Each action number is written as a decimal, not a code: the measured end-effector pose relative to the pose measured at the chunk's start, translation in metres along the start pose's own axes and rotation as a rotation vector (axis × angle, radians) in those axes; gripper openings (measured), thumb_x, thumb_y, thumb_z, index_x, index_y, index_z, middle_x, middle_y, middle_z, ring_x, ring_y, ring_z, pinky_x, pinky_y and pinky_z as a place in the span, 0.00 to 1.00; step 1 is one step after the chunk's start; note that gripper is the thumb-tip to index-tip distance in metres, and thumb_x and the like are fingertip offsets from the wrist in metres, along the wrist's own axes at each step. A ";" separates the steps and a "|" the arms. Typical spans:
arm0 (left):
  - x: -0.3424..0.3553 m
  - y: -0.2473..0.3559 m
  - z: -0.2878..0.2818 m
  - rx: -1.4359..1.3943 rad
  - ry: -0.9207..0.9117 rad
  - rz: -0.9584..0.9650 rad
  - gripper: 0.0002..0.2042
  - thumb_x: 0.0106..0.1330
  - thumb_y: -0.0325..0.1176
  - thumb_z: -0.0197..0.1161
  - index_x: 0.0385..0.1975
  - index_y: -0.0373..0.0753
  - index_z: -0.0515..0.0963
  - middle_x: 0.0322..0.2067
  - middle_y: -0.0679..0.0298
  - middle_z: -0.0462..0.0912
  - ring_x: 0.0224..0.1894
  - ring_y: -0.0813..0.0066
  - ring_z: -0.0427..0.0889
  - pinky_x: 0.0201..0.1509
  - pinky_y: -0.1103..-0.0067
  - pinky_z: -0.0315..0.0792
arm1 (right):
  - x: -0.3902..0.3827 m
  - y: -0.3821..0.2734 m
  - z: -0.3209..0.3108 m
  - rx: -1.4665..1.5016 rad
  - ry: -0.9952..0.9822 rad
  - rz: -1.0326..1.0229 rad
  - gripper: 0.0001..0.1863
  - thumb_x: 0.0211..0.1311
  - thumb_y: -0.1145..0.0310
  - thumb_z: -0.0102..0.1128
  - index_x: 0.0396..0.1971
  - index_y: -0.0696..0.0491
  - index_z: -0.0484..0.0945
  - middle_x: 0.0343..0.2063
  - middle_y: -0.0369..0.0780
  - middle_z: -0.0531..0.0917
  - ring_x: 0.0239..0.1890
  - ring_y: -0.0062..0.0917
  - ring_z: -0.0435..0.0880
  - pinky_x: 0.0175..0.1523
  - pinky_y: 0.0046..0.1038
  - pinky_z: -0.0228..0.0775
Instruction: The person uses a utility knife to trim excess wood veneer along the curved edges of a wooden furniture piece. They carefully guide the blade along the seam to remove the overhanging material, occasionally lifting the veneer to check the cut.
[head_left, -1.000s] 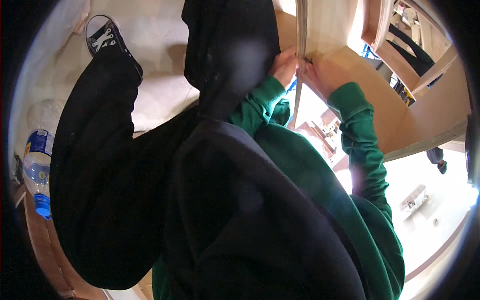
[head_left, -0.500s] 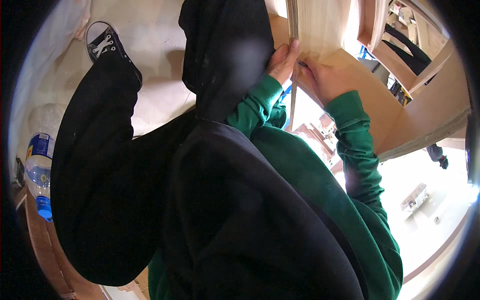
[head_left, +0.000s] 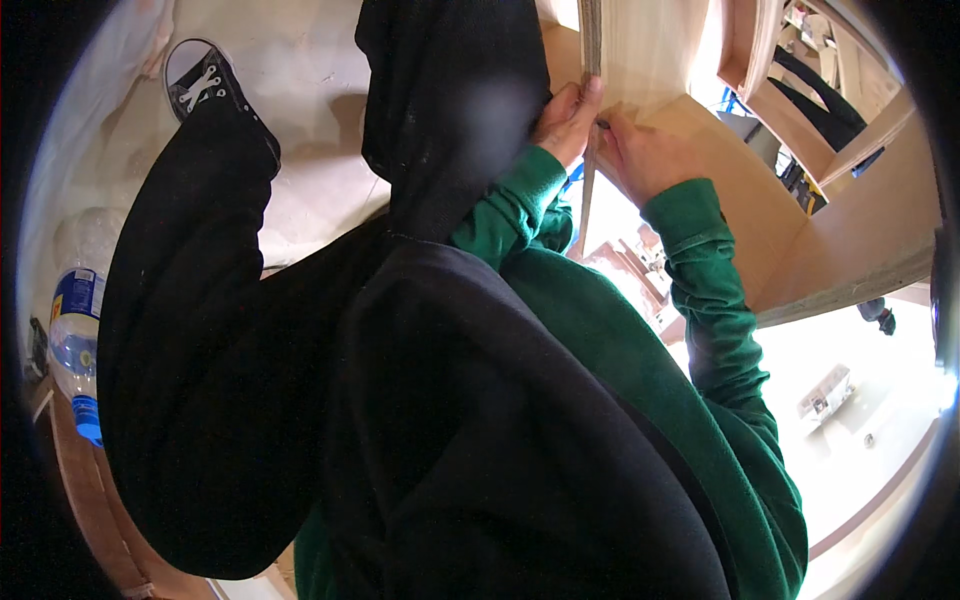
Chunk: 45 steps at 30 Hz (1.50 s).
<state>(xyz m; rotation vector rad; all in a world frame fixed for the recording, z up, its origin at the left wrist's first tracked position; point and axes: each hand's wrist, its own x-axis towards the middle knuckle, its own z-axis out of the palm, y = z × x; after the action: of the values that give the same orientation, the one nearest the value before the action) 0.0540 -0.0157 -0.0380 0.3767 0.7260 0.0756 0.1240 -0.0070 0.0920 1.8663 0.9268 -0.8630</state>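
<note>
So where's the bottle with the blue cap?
In the head view, the bottle is at the far left, beside the black trouser leg, its blue cap toward the picture's bottom.

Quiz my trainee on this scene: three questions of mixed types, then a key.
1. True or false: the cap on the plastic bottle is red.
2. Multiple choice: what colour are the person's sleeves? A) grey; B) green; C) orange.
3. Short answer: whose edge runs between the left hand and the right hand?

Key:
1. False; it is blue.
2. B.
3. That of a wooden panel.
</note>
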 end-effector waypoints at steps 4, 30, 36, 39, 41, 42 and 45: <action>-0.002 0.002 0.001 -0.038 -0.017 0.070 0.25 0.66 0.59 0.51 0.24 0.39 0.68 0.21 0.70 0.65 0.26 0.81 0.63 0.31 0.80 0.62 | 0.001 -0.002 0.005 -0.015 -0.022 0.036 0.16 0.65 0.52 0.44 0.40 0.46 0.73 0.22 0.47 0.81 0.25 0.45 0.81 0.29 0.46 0.72; 0.000 -0.001 0.003 -0.161 -0.025 -0.023 0.25 0.65 0.59 0.52 0.24 0.40 0.67 0.21 0.72 0.62 0.26 0.83 0.59 0.29 0.82 0.58 | 0.002 -0.007 0.005 0.047 -0.046 0.052 0.17 0.66 0.53 0.43 0.38 0.51 0.74 0.22 0.49 0.81 0.26 0.46 0.81 0.32 0.46 0.72; 0.004 -0.007 0.003 -0.206 -0.082 -0.106 0.24 0.67 0.57 0.51 0.25 0.38 0.68 0.21 0.72 0.62 0.26 0.83 0.59 0.29 0.82 0.58 | 0.004 0.000 0.006 0.106 0.023 -0.036 0.17 0.66 0.53 0.44 0.38 0.51 0.73 0.22 0.49 0.80 0.26 0.46 0.81 0.33 0.46 0.72; 0.009 -0.016 0.006 -0.102 -0.080 -0.087 0.24 0.67 0.56 0.52 0.25 0.38 0.68 0.20 0.71 0.62 0.25 0.83 0.58 0.28 0.82 0.57 | 0.006 0.002 0.007 0.085 -0.041 -0.015 0.16 0.65 0.53 0.45 0.37 0.51 0.73 0.22 0.49 0.80 0.26 0.46 0.81 0.33 0.46 0.71; 0.010 -0.014 0.004 -0.038 -0.077 -0.123 0.24 0.67 0.56 0.52 0.26 0.38 0.68 0.20 0.71 0.61 0.25 0.83 0.58 0.27 0.81 0.57 | 0.007 0.005 0.010 0.069 -0.041 -0.015 0.17 0.65 0.53 0.45 0.37 0.51 0.73 0.22 0.49 0.80 0.26 0.45 0.81 0.33 0.46 0.71; 0.008 -0.009 0.003 -0.108 -0.077 -0.147 0.24 0.67 0.56 0.52 0.26 0.38 0.68 0.19 0.71 0.61 0.24 0.83 0.58 0.27 0.81 0.57 | 0.007 0.003 0.013 0.046 -0.031 0.005 0.16 0.65 0.53 0.45 0.36 0.52 0.73 0.22 0.49 0.80 0.26 0.45 0.81 0.33 0.46 0.71; -0.002 0.006 0.004 -0.202 -0.056 -0.085 0.24 0.67 0.56 0.51 0.26 0.38 0.68 0.19 0.71 0.61 0.24 0.83 0.59 0.26 0.81 0.57 | 0.007 -0.003 0.020 0.027 -0.009 0.039 0.16 0.65 0.54 0.45 0.35 0.52 0.73 0.22 0.49 0.80 0.27 0.46 0.81 0.33 0.46 0.71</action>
<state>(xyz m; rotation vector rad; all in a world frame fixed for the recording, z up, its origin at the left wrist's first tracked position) 0.0557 -0.0120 -0.0318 0.1539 0.6716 0.0576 0.1203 -0.0218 0.0772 1.8957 0.8742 -0.8637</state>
